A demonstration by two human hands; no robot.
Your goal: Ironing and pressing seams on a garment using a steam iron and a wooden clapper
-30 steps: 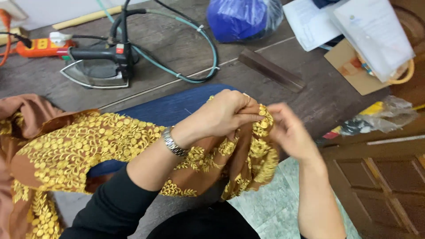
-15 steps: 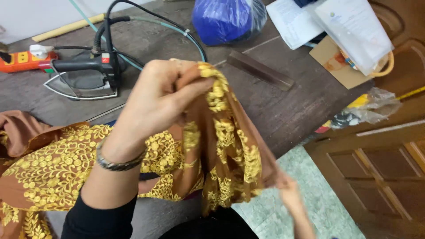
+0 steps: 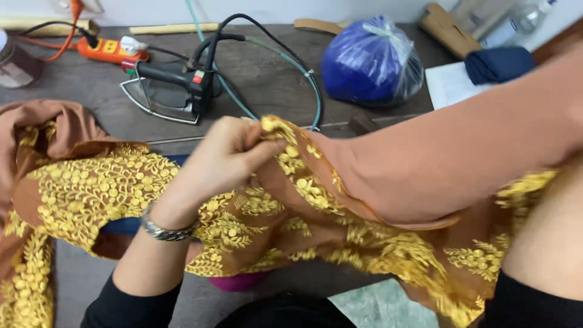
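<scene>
- A dark grey wooden worktable (image 3: 273, 79) is seen, with a black flat iron (image 3: 170, 85) resting on it.
- A knotted blue plastic bag (image 3: 371, 61) is filled; its contents cannot be told.
- The brown fabric with gold embroidery (image 3: 316, 200) is pinched above the table by the left hand (image 3: 228, 155); the right hand is hidden.

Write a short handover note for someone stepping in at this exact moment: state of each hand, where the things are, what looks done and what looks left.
Left hand: shut on the brown fabric with gold embroidery, pinching its edge and holding it up over the table.
Right hand: out of frame; only the right forearm shows, and the fabric stretches up towards it.
Elsewhere: the rest of the fabric lies spread at the left of the table. The iron sits behind it, untouched, beside an orange power strip. A blue bag sits further right.
Done: fabric lifted and pulled taut.
Left: cannot tell from this view.
</scene>
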